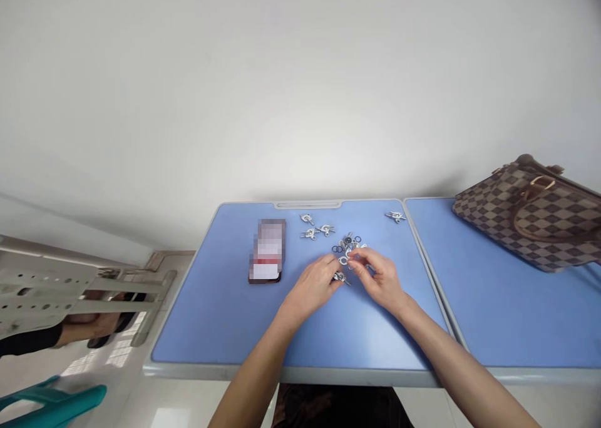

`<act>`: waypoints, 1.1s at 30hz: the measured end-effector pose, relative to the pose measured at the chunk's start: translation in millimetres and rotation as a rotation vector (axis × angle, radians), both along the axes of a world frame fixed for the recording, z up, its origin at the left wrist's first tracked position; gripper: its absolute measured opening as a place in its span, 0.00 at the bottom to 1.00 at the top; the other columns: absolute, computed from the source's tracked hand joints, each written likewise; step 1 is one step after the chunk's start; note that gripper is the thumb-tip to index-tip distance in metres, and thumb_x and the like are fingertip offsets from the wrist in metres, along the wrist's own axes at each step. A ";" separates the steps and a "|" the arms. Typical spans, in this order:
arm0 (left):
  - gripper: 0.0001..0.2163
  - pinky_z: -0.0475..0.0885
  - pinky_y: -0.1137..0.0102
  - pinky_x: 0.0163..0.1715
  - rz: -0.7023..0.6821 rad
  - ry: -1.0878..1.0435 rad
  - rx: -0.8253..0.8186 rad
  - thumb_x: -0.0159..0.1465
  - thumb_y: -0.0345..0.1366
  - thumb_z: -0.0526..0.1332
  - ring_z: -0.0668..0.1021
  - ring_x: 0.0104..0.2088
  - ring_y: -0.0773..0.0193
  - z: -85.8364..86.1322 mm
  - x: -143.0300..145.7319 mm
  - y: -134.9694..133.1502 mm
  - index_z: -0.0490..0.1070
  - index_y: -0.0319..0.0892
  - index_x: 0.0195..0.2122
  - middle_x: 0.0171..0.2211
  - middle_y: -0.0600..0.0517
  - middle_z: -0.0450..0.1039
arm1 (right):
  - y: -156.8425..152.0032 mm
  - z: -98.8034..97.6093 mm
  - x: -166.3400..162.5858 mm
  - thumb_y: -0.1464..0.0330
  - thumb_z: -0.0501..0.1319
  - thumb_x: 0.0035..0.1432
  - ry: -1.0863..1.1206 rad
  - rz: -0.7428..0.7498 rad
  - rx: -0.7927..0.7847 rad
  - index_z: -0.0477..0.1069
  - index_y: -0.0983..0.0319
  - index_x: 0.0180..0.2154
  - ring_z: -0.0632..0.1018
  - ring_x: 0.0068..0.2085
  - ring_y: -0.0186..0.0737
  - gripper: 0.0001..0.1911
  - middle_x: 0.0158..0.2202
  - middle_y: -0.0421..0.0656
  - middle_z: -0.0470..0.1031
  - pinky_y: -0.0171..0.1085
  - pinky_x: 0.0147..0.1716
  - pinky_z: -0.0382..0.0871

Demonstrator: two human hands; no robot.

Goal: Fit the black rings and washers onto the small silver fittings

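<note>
Small silver metal fittings with eyelets (348, 248) lie heaped with thin black rubber O-rings (337, 249) on a blue table (211, 328). Several more fittings (325, 229) lie apart toward the far edge. My right hand (379, 279) is over the heap, its fingertips pinching a shiny fitting. My left hand (312, 285) rests close by on the table, its fingertips at another fitting (340, 278). I cannot tell whether that hand grips it. The heap hides part of the fittings.
A phone (267, 251) with a blurred screen lies left of my hands. A checked brown handbag (530, 214) stands on a second blue table (507, 315) to the right. Beyond a perforated white rack (56, 293) at the left is another person's arm (89, 326). A teal chair (51, 406) stands at the lower left.
</note>
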State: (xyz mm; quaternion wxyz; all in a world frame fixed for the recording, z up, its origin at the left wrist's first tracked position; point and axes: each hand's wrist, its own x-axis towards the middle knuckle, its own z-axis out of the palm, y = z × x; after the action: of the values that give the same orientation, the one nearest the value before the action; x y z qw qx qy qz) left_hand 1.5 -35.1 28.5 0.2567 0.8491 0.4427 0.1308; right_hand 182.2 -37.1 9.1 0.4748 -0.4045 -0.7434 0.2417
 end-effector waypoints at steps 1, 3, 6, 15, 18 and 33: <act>0.04 0.68 0.68 0.39 0.000 -0.006 0.005 0.64 0.30 0.57 0.72 0.42 0.60 -0.2 0.0 0.0 0.68 0.42 0.40 0.41 0.51 0.69 | 0.3 -1.1 0.8 0.71 0.57 0.62 0.019 -0.004 -0.022 0.69 0.60 0.42 0.75 0.30 0.35 0.07 0.33 0.42 0.75 0.36 0.32 0.71; 0.05 0.68 0.68 0.39 0.003 -0.022 0.001 0.64 0.30 0.57 0.72 0.42 0.60 -1.3 -0.3 -0.1 0.67 0.42 0.40 0.42 0.51 0.69 | 0.4 -2.3 2.3 0.71 0.57 0.62 0.052 -0.009 -0.058 0.69 0.60 0.43 0.75 0.30 0.35 0.08 0.34 0.42 0.75 0.36 0.32 0.71; 0.05 0.68 0.68 0.38 0.014 -0.053 -0.018 0.63 0.32 0.59 0.72 0.43 0.60 -3.5 -1.3 -0.1 0.67 0.43 0.40 0.42 0.51 0.69 | -0.5 -1.3 3.9 0.71 0.57 0.61 0.106 -0.026 -0.079 0.69 0.60 0.43 0.75 0.29 0.35 0.08 0.34 0.43 0.75 0.37 0.31 0.72; 0.06 0.68 0.68 0.39 0.003 -0.060 -0.028 0.63 0.30 0.58 0.72 0.41 0.61 -7.9 -3.2 1.7 0.67 0.42 0.41 0.41 0.51 0.68 | -5.4 3.0 1.2 0.73 0.56 0.62 0.180 0.071 -0.071 0.69 0.60 0.43 0.77 0.30 0.34 0.08 0.36 0.42 0.75 0.35 0.31 0.73; 0.05 0.68 0.68 0.39 0.015 -0.034 -0.033 0.63 0.31 0.58 0.72 0.40 0.61 -9.1 -2.6 2.3 0.67 0.42 0.40 0.40 0.51 0.68 | -6.4 2.5 -1.3 0.74 0.56 0.62 0.087 0.124 -0.029 0.69 0.59 0.43 0.77 0.34 0.36 0.09 0.36 0.42 0.76 0.36 0.35 0.73; 0.04 0.67 0.69 0.35 0.034 -0.031 -0.037 0.64 0.34 0.57 0.72 0.37 0.62 -7.5 -1.2 1.3 0.67 0.41 0.38 0.38 0.51 0.67 | -4.3 -0.1 -4.0 0.76 0.55 0.62 -0.038 0.142 0.103 0.67 0.58 0.47 0.77 0.38 0.37 0.13 0.37 0.43 0.77 0.37 0.39 0.72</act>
State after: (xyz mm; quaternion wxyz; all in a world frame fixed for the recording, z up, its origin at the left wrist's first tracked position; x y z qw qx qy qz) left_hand 0.3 -33.9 21.0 0.2769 0.8344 0.4556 0.1400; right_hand 178.2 -41.3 9.0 0.4624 -0.3302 -0.7905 0.2285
